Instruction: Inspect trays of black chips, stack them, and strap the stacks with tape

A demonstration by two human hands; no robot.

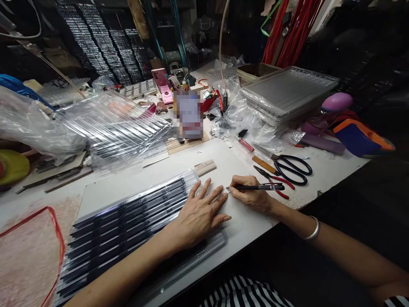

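Note:
My right hand (pixel 251 194) is closed around a black pen (pixel 263 186), its tip against a small white slip of paper (pixel 226 190) on the white table. Flat and with fingers spread, my left hand (pixel 203 211) lies at the right end of a clear plastic tray (pixel 220 241), and its fingertips reach the slip's edge. Rows of black strips with fine pale teeth (pixel 128 226) fill the tray; my left forearm hides some of them. Just beyond my left fingertips sits a pale block with writing on it (pixel 205 167).
Right of my hands lie red-handled pliers (pixel 283 183), black-handled scissors (pixel 294 168) and a red screwdriver (pixel 246 144). Stacked clear trays (pixel 290 91) stand at the back right. More clear trays (pixel 118 123) lie at the back left. A red cord (pixel 57 226) loops at the left.

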